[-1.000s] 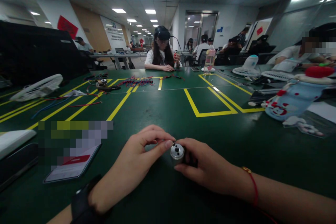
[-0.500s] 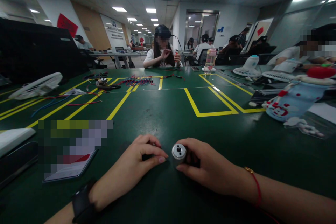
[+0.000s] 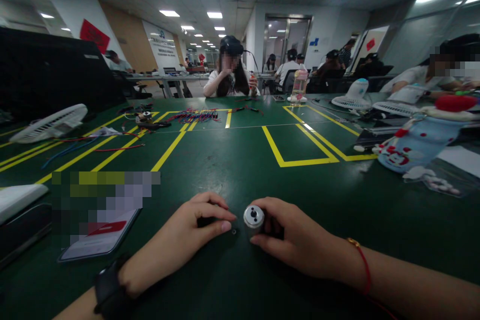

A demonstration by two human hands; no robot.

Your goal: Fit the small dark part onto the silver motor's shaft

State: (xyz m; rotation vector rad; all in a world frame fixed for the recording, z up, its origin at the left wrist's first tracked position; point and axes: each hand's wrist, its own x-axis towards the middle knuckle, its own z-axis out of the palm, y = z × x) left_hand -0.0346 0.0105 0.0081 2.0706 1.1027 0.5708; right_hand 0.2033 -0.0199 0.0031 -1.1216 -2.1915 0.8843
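My right hand (image 3: pixel 288 235) is wrapped round a silver metal cylinder (image 3: pixel 253 217), which stands upright with a dark centre hole and small holes in its round top. To its left, my left hand (image 3: pixel 198 227) rests on the green table (image 3: pixel 213 160), thumb and forefinger close together at the tips. Whether anything is between those fingertips is too small to make out. Just beside them on the table lies a tiny dark ring-like part (image 3: pixel 234 231). A gap separates my left fingertips from the cylinder.
At the left lie a phone-like object (image 3: pixel 101 240), partly pixelated, and a white fan (image 3: pixel 50 122). Coloured wires (image 3: pixel 197 116) lie farther back. On the right stands a blue cup (image 3: pixel 422 142) beside a plastic bag (image 3: pixel 435 180). A person (image 3: pixel 230 72) sits opposite.
My left hand has shifted slightly left, away from the cylinder, and the tiny part now shows beside its fingertips. My right hand still holds the cylinder. The person opposite has raised a hand higher.
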